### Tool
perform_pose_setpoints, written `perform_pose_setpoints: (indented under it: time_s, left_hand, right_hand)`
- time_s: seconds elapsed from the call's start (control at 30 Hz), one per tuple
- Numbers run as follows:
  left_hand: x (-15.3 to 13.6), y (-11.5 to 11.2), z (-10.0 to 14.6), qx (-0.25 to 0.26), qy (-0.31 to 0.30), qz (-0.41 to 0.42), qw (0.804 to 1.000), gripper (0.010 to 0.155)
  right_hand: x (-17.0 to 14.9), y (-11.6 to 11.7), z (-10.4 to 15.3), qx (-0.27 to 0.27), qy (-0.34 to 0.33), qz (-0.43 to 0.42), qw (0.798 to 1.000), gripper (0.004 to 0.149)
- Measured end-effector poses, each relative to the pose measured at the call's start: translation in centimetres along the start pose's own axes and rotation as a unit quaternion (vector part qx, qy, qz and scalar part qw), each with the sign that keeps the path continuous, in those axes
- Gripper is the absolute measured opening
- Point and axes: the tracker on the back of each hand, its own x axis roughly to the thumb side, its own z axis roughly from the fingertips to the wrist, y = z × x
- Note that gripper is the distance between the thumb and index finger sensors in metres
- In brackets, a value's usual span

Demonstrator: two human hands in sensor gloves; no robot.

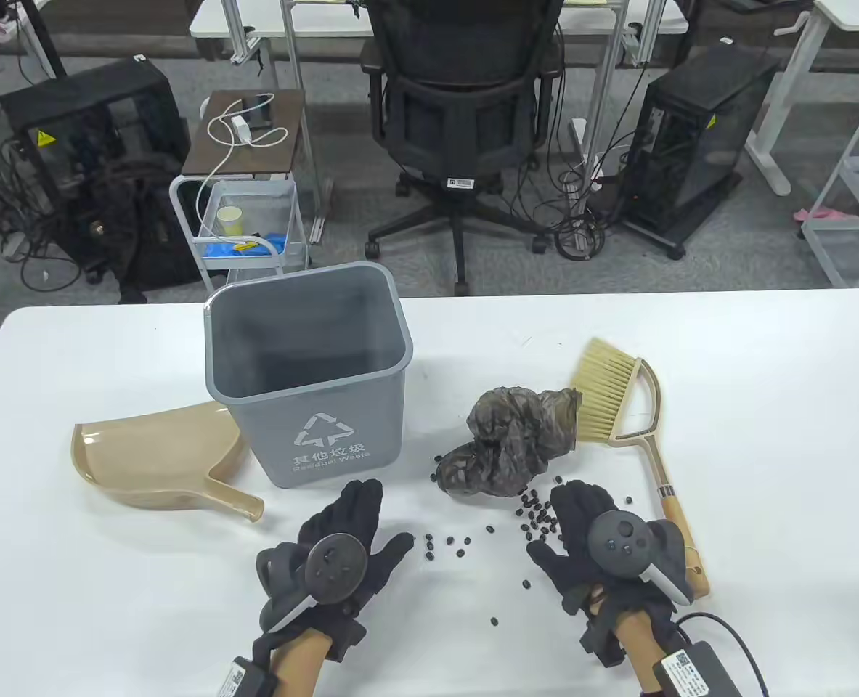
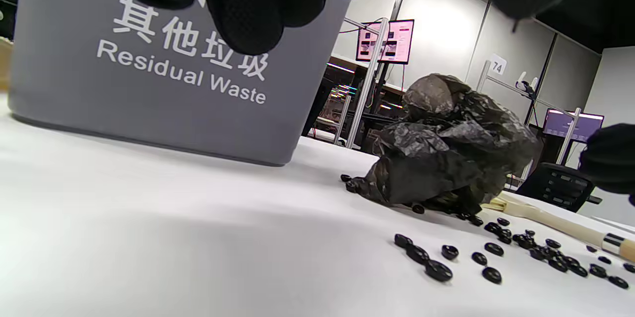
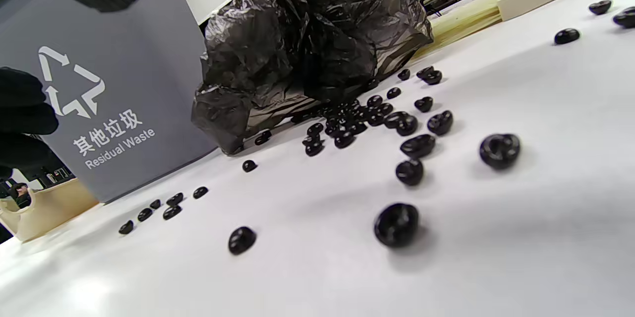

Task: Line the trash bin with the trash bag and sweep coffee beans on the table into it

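Observation:
The grey trash bin [image 1: 313,370] [image 2: 149,69] [image 3: 99,98] stands upright and unlined on the white table [image 1: 763,472]. A crumpled dark trash bag [image 1: 513,443] [image 2: 446,148] [image 3: 307,44] lies to its right. Several coffee beans [image 1: 534,515] [image 2: 496,252] [image 3: 377,123] are scattered in front of the bag. My left hand [image 1: 353,541] hovers just before the bin, fingers straight, holding nothing. My right hand [image 1: 581,523] lies over the beans near the bag, fingers extended and empty.
A beige dustpan [image 1: 157,457] lies left of the bin. A beige hand brush [image 1: 632,428] lies right of the bag, its wooden handle running beside my right hand. Beyond the table's far edge stand an office chair [image 1: 465,116] and a small cart [image 1: 244,218].

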Motion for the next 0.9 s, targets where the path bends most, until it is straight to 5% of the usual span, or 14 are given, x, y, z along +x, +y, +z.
perform_pose_setpoints:
  time_s: [0.47, 0.63, 0.7, 0.8, 0.9]
  left_hand:
    - [-0.2, 0.7, 0.2, 0.012, -0.007, 0.024, 1.0, 0.08]
    - [-0.2, 0.8, 0.2, 0.016, -0.008, 0.031, 0.999, 0.079]
    - [-0.2, 0.9, 0.3, 0.018, -0.008, 0.034, 0.999, 0.079]
    - [-0.4, 1.0, 0.4, 0.022, -0.006, 0.043, 0.999, 0.079]
    - [-0.6, 1.0, 0.5, 0.026, -0.007, 0.052, 0.998, 0.078]
  right_hand:
    - [0.0, -0.2, -0.1, -0.049, 0.003, -0.022, 0.999, 0.083]
    - [0.1, -2.2, -0.5, -0.067, 0.012, -0.094, 0.993, 0.088]
    - [1.3, -3.3, -1.1, -0.033, 0.01, -0.107, 0.994, 0.091]
    - [4.9, -5.3, -2.8, -0.026, -0.005, -0.02, 0.999, 0.096]
    - [7.9, -5.9, -6.4, 0.036, 0.004, 0.075, 0.997, 0.102]
